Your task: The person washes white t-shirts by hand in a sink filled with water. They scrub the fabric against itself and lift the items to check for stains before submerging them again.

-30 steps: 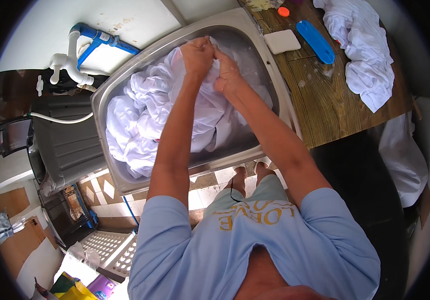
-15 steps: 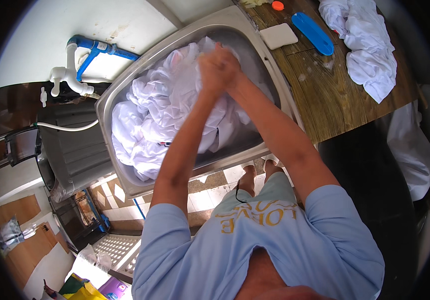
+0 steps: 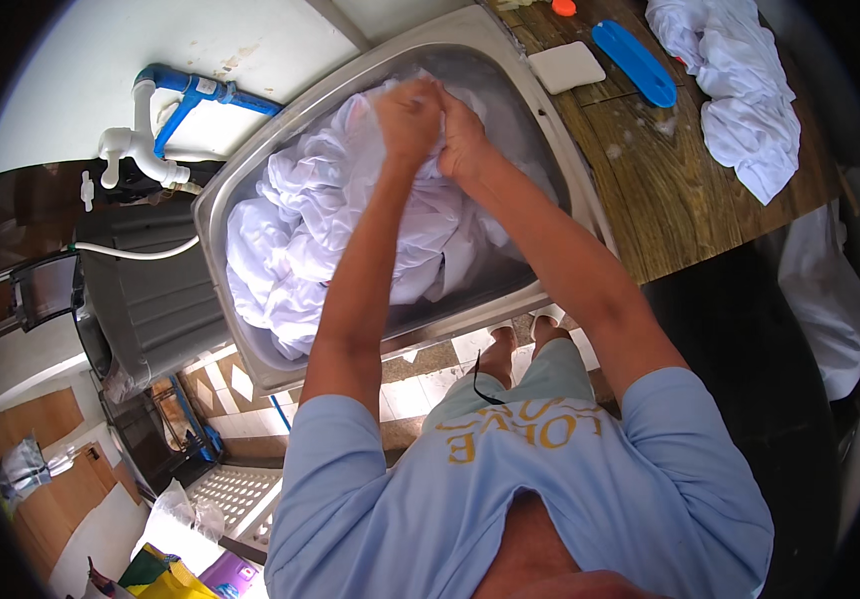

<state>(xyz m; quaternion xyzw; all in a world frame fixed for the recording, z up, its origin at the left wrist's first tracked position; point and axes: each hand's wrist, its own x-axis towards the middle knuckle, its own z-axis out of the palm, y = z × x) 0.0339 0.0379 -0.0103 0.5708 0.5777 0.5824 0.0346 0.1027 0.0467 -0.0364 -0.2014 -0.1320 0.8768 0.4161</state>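
Observation:
A heap of wet white cloth fills much of the stainless steel sink. Over the far part of the heap, my left hand is closed in a fist, slightly blurred, on a bunch of the cloth. Right beside it, my right hand is curled around the white fabric too, its fingertips partly hidden. The knuckles of both hands almost touch. Folds spread below my wrists toward the near left corner of the sink.
Along the right, a wooden counter carries a white soap bar, a blue brush, an orange cap and more white cloth. A white tap on blue pipe stands left of the sink, above a grey bin-like container.
My hands have gone from being clasped together to slightly apart, the left shifting a little to the left. The cloth between them has moved with them.

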